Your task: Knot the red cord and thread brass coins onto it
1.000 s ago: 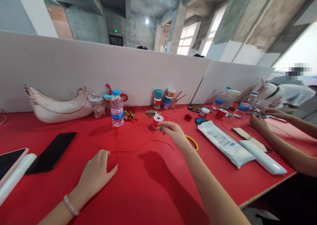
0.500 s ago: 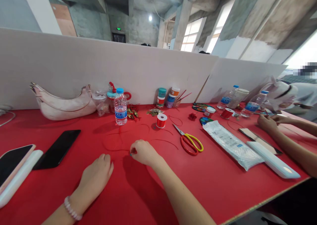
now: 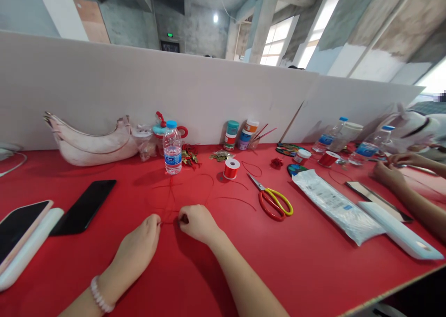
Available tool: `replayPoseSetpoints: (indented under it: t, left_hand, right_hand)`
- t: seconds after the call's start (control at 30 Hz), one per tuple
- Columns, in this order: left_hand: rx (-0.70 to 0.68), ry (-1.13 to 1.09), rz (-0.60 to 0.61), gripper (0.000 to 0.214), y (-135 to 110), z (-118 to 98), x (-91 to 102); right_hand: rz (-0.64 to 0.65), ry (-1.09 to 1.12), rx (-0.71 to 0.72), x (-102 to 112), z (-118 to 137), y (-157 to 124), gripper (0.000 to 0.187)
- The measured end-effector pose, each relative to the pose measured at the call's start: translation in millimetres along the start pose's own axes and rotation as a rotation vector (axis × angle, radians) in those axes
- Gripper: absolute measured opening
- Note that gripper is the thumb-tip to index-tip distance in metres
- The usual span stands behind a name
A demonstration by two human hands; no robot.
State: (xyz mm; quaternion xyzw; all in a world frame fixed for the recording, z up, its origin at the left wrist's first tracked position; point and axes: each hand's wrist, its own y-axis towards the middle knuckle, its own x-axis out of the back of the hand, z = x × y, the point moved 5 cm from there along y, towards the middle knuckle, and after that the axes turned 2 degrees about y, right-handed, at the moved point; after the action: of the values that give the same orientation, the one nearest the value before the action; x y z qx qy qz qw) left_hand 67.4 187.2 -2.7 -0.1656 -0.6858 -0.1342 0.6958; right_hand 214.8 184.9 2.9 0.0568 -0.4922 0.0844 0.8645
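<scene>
A thin red cord (image 3: 169, 223) runs between my hands, just above the red table (image 3: 181, 280); it is hard to see against the tabletop. My left hand (image 3: 139, 243), with a bead bracelet (image 3: 99, 294) on its wrist, is closed in a pinch on the cord's left part. My right hand (image 3: 199, 223) has its fingers curled and pinched at the cord's other side; the fingertips are partly hidden. Beyond the hands, the cord loops loosely toward a water bottle (image 3: 173, 150). A spool of red cord (image 3: 231, 169) stands behind my right hand.
Scissors (image 3: 275, 203) lie to the right, near a plastic mailing bag (image 3: 334, 205). A black phone (image 3: 87, 205) lies to the left. A white handbag (image 3: 90, 145) and paint jars (image 3: 230, 135) stand along the white partition (image 3: 209, 89). Another person's hands (image 3: 390, 175) are at the far right.
My hands have come closer together and their fingers have closed, with the cord now between them. My right hand has shifted slightly left and down. The view has turned a little.
</scene>
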Motion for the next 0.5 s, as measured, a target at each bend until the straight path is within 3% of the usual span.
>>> replayPoseSetpoints:
  t: [0.17, 0.33, 0.5]
  left_hand:
    - [0.032, -0.097, 0.006, 0.021, 0, 0, 1.7]
    - [-0.023, -0.169, 0.012, 0.025, 2, 2, -2.0]
    - [-0.049, -0.169, -0.175, 0.033, 14, 16, 4.5]
  right_hand:
    - [-0.1, -0.07, -0.069, -7, 7, 6, 0.017]
    - [-0.159, -0.119, -0.127, -13, 9, 11, 0.013]
    - [-0.173, -0.149, -0.112, -14, 11, 14, 0.013]
